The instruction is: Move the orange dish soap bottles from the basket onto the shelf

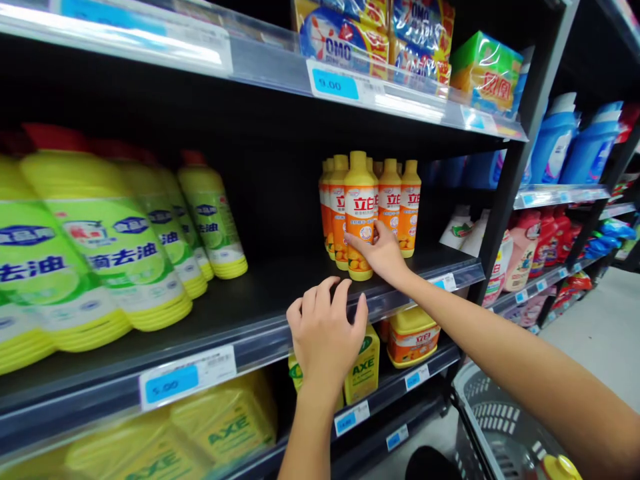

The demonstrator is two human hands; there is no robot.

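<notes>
My right hand (pixel 381 252) is closed round the lower part of an orange dish soap bottle (pixel 359 200) with a yellow cap and red lettering. That bottle stands upright at the front of a tight group on the middle shelf (pixel 273 293). Behind and beside it are several matching bottles (pixel 411 207). To the left and lower, my left hand (pixel 327 320) is at the shelf's front edge, fingers bent and apart, holding nothing. Whether its fingertips touch the shelf edge is hard to tell.
Large yellow-green bottles (pixel 125 247) line the shelf's left side. Below stand yellow AXE containers (pixel 364 367) and an orange-labelled tub (pixel 413 337). Boxed OMO packs (pixel 345 40) fill the shelf above. A grey basket (pixel 493 400) with a yellow-capped item (pixel 560 467) is at lower right.
</notes>
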